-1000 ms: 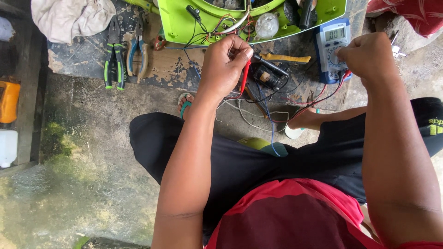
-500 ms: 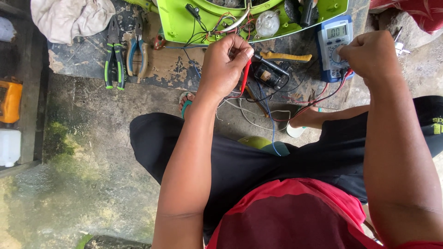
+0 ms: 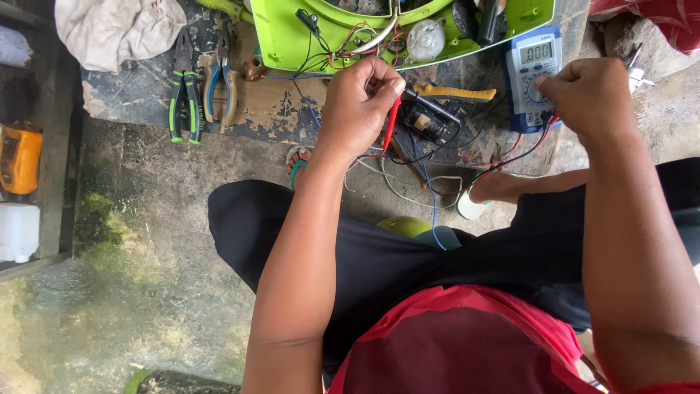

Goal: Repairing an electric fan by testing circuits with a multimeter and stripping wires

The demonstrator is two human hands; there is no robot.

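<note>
Head view | left hand (image 3: 359,109) fisted around red probe (image 3: 390,125) | right hand (image 3: 589,98) curled, fingertips on multimeter (image 3: 531,76) dial

One screen shows: a small pale grey rectangle with dark digits at the top of a blue and white handheld meter (image 3: 534,76), which lies on the dark worktop (image 3: 138,95) at the upper right, just beside the lime green casing (image 3: 292,36). The right hand (image 3: 590,98) covers the meter's lower right edge. A white container (image 3: 18,232) at the far left may be a package; no label is visible on it.
</note>
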